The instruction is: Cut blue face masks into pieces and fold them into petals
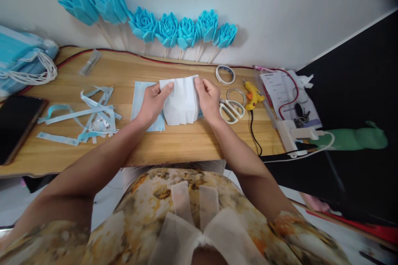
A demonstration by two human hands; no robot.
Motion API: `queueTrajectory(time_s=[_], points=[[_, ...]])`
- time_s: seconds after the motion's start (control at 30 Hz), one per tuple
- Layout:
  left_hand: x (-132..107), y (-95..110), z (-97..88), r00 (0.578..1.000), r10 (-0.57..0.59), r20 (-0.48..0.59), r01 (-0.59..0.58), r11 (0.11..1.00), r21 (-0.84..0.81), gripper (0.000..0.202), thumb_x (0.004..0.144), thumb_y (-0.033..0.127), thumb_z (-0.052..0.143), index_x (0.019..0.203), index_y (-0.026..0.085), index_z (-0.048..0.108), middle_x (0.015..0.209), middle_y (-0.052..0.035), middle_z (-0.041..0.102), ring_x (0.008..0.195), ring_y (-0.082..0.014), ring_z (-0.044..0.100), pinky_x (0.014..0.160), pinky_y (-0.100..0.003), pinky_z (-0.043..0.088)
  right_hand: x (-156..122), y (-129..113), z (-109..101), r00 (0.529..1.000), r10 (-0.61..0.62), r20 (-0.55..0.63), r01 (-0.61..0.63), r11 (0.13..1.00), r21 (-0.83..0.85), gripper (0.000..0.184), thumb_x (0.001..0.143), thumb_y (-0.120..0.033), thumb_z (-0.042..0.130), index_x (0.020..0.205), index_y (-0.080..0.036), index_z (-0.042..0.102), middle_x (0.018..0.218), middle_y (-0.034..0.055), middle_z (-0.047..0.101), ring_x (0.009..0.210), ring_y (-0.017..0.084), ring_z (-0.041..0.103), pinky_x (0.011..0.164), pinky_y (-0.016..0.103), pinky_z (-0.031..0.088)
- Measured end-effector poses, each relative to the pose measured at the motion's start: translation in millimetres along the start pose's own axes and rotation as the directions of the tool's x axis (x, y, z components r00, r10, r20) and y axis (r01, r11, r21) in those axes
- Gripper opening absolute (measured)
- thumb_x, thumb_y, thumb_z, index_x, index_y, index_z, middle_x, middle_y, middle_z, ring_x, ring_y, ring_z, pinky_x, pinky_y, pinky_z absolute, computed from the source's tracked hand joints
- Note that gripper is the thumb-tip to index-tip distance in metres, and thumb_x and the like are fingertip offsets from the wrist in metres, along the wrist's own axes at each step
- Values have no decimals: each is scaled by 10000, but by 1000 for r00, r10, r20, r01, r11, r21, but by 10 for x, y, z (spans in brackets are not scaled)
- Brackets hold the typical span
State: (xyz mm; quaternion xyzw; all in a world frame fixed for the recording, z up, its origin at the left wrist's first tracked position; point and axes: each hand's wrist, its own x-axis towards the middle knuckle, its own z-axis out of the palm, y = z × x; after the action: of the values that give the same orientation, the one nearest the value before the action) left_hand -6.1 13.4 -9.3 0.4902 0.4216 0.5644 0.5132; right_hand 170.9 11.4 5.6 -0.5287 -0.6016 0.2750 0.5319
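My left hand [154, 101] pinches the left edge of a white pleated face mask sheet [180, 101], thumb on top. On its right edge, near the upper corner, my right hand [207, 96] grips the same sheet with thumb and bent fingers. The sheet is held spread above the wooden table. Below and to the left of it lies a flat light blue mask sheet [140, 93], partly covered by my left hand. White-handled scissors [231, 109] rest just right of my right hand, their blades partly hidden.
Cut blue strips [93, 118] and a phone [19, 126] lie left, near stacked masks [23, 60]. Blue flowers on sticks [168, 29] lean on the wall. To the right are a tape roll [225, 74], a yellow glue gun [253, 96] and a power strip [287, 136].
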Motion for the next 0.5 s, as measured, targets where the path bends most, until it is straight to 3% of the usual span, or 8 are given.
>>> queueTrajectory(time_s=[0.23, 0.4, 0.5], points=[[5, 41, 11, 1000, -10, 6, 10, 995, -102, 481, 803, 644, 762, 693, 181, 693, 624, -16, 653, 571, -139, 571, 516, -260, 409, 30, 9, -17, 987, -48, -156, 45, 999, -24, 580, 933, -719, 479, 652, -233, 335, 647, -47, 284, 635, 104, 328, 605, 262, 324], [11, 22, -5, 1000, 19, -6, -19, 999, -37, 454, 856, 620, 718, 744, 180, 726, 674, -35, 678, 638, -165, 606, 552, -280, 418, 63, 106, -3, 994, -8, -105, 12, 999, 32, 582, 937, -732, 461, 661, -239, 325, 663, -40, 265, 637, 113, 335, 587, 262, 322], [31, 28, -16, 998, 39, -51, -40, 999, -26, 453, 859, 632, 709, 780, 187, 729, 705, -37, 683, 717, -190, 640, 609, -295, 460, 60, 149, 8, 1000, 22, 11, -23, 995, 95, 592, 953, -749, 394, 660, -239, 325, 659, -38, 267, 610, 113, 317, 567, 261, 317]])
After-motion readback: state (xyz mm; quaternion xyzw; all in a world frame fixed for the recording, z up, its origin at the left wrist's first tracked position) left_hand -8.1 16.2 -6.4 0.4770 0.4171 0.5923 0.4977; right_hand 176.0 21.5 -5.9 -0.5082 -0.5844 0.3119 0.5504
